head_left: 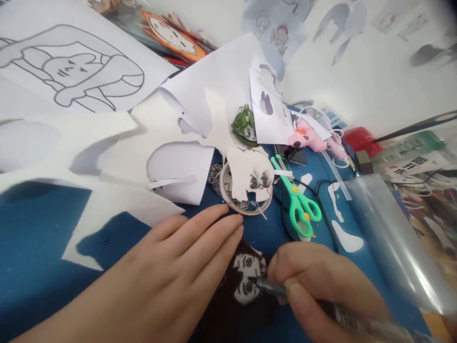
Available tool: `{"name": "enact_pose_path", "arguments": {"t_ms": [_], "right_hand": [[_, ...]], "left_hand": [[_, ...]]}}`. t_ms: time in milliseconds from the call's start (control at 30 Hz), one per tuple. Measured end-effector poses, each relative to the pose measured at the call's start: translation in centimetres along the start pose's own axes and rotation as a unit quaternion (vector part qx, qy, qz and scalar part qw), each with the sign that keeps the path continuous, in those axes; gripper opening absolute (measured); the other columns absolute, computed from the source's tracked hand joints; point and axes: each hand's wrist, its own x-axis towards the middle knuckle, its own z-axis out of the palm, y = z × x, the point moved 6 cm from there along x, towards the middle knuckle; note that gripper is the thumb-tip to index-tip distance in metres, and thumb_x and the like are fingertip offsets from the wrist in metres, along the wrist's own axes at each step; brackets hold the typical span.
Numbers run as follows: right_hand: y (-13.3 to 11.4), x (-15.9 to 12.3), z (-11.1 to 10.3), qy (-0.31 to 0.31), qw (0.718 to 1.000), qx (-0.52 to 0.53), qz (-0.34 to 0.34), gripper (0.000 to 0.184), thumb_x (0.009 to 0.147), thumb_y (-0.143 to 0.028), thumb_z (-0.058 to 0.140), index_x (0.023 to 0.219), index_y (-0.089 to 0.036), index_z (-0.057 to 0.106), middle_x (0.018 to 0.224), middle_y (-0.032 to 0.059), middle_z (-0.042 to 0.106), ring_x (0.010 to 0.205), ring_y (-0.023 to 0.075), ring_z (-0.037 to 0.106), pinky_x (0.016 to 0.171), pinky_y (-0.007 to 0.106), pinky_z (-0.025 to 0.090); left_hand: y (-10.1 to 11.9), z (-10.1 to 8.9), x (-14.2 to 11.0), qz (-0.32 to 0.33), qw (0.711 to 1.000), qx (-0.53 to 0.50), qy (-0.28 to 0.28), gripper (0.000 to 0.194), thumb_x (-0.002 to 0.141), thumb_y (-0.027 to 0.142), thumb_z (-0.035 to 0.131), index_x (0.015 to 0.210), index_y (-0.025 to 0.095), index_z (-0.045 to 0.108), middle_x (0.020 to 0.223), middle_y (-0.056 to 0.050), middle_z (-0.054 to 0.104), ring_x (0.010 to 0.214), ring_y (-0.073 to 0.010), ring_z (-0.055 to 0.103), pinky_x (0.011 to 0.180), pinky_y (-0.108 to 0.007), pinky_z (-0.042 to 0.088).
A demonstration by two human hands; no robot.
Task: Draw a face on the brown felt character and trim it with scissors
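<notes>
In my right hand [321,286] is a dark marker pen [273,287], gripped between thumb and fingers. Its tip touches the face drawn on a dark-haired character cutout [246,281], which lies at the front of the blue table. My left hand [182,257] rests flat to the left, fingers stretched out and partly covering the cutout's edge. Just beyond its fingertips stands a round tape roll [246,212]. A white cutout with an inked face [250,171] lies on top of that roll.
Green scissors [298,205] lie right of the roll, near a pink glue gun [309,136] and white paper scraps [346,237]. Cut white sheets [117,157] and a large line drawing [74,71] spread over the left. A clear plastic roll [396,233] borders the right side.
</notes>
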Motion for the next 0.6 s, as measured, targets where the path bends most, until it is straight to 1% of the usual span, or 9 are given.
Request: {"name": "enact_pose_path", "arguments": {"t_ms": [100,167,267,367,467,600], "right_hand": [[-0.08,0.45,-0.21,0.037,0.999,-0.013,0.009,0.025,0.082,-0.008,0.043,0.061,-0.018,0.051,0.059,0.0035,0.062,0.057,0.0138,0.063,0.055,0.023,0.053],[-0.14,0.65,-0.13,0.046,0.999,-0.025,0.001,0.024,0.082,-0.009,0.044,0.060,-0.017,0.051,0.057,0.0029,0.061,0.054,0.0128,0.061,0.052,0.022,0.051],[-0.04,0.74,0.17,0.035,0.999,-0.039,-0.003,0.026,0.083,-0.010,0.045,0.059,-0.017,0.053,0.057,0.0023,0.061,0.053,0.0111,0.060,0.051,0.019,0.049],[0.08,0.65,0.31,0.030,0.998,-0.053,0.001,0.028,0.084,-0.012,0.045,0.058,-0.017,0.054,0.058,0.0021,0.061,0.054,0.0108,0.059,0.052,0.018,0.048],[0.13,0.55,0.33,0.031,0.997,-0.064,0.001,0.030,0.085,-0.013,0.044,0.058,-0.017,0.056,0.059,0.0021,0.061,0.055,0.0110,0.059,0.052,0.019,0.048],[0.09,0.46,0.49,0.016,0.998,-0.056,-0.013,0.027,0.084,-0.013,0.045,0.060,-0.018,0.057,0.060,0.0018,0.062,0.056,0.0116,0.060,0.053,0.019,0.048]], "left_hand": [[0.02,-0.09,0.09,0.000,1.000,0.002,0.006,0.080,0.079,0.063,0.043,0.140,0.012,0.029,0.147,-0.007,0.034,0.136,-0.0231,0.022,0.111,-0.032,0.000],[0.04,-0.14,0.06,0.001,1.000,0.001,0.010,0.081,0.079,0.063,0.043,0.140,0.012,0.027,0.147,-0.007,0.035,0.136,-0.0228,0.022,0.111,-0.032,0.000],[0.00,-0.06,-0.10,-0.003,1.000,-0.002,0.006,0.081,0.078,0.062,0.044,0.140,0.013,0.026,0.147,-0.006,0.034,0.136,-0.0225,0.021,0.111,-0.032,0.000],[-0.04,-0.03,-0.20,-0.004,1.000,-0.004,0.007,0.082,0.078,0.063,0.043,0.141,0.013,0.025,0.148,-0.006,0.033,0.136,-0.0227,0.020,0.112,-0.032,0.000],[0.00,0.03,-0.21,0.003,1.000,0.007,-0.005,0.083,0.079,0.063,0.041,0.142,0.012,0.021,0.149,-0.007,0.031,0.137,-0.0235,0.017,0.112,-0.034,-0.001],[0.12,0.14,-0.22,0.015,0.999,0.026,-0.033,0.084,0.080,0.061,0.040,0.142,0.009,0.017,0.151,-0.009,0.026,0.139,-0.0256,0.012,0.112,-0.037,-0.006]]}}
